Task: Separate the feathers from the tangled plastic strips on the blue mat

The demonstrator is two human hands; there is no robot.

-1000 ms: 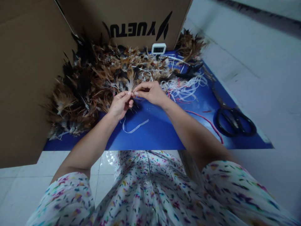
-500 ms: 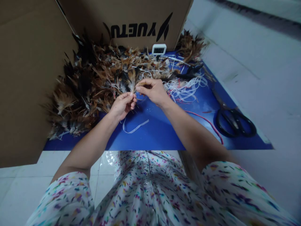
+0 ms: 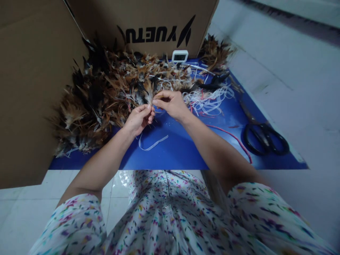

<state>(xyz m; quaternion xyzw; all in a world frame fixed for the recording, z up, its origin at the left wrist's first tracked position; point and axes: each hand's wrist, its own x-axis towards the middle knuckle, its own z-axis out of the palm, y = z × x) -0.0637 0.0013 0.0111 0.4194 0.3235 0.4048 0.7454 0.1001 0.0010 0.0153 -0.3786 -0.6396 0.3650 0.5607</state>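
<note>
Pinched between the thumb and fingers of my left hand (image 3: pixel 140 118) is the base of a small feather bunch (image 3: pixel 148 91), brown, black and pale grey. My right hand (image 3: pixel 171 103) touches the same base from the right, its thumb and index finger pressed around a thin brownish feather (image 3: pixel 159 96). The fingertips of both hands nearly meet. Behind and left of them spreads a large pile of brown and black feathers (image 3: pixel 108 81). A short white ribbon (image 3: pixel 152 146) lies on the blue tabletop (image 3: pixel 180 152) below my hands.
Large black-handled scissors (image 3: pixel 265 140) and a red cord (image 3: pixel 233 136) lie at the right. White ribbons (image 3: pixel 209 101) are heaped right of the feathers. A small white digital device (image 3: pixel 180 56) stands before a cardboard box (image 3: pixel 159 17). More cardboard (image 3: pixel 29 88) borders the left.
My right hand has shifted slightly down and left, closer to my left fingertips. My left hand still pinches the feather bunch in nearly the same place.
</note>
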